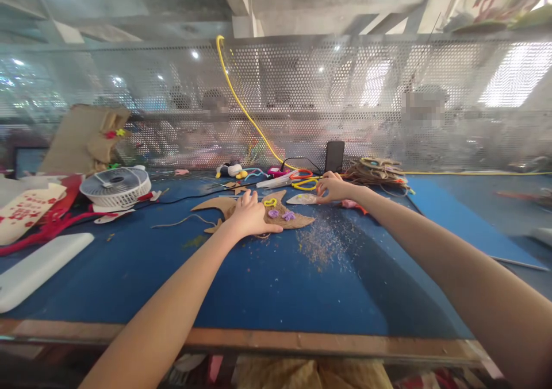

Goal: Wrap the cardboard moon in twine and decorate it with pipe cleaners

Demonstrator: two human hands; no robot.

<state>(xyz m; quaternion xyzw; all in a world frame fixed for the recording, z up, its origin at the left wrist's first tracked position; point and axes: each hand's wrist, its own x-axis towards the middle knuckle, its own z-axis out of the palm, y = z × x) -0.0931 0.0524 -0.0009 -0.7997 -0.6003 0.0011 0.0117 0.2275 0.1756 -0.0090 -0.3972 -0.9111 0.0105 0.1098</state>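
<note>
My left hand [250, 215] lies on a brown crescent-shaped craft piece [299, 221] with a rough, burlap-like surface. Its fingers are spread and the thumb stretches right along the near edge. A yellow loop-shaped ornament [269, 203] and two small purple flower ornaments [288, 216] sit on the piece beside the hand. Farther right, my right hand [334, 188] is closed in a pinch at the right end of a small whitish, flat oval piece [301, 199]. Tiny yellow bits show on that oval. My left palm hides part of the brown piece.
Scissors with red and yellow handles [305, 183] lie behind the oval. Pale crumbs [330, 242] are scattered on the blue tabletop [276, 285]. At left are a white fan [115, 189] and a white slab [43, 268]; at back right, a phone [334, 156] and stacked brown pieces [375, 172].
</note>
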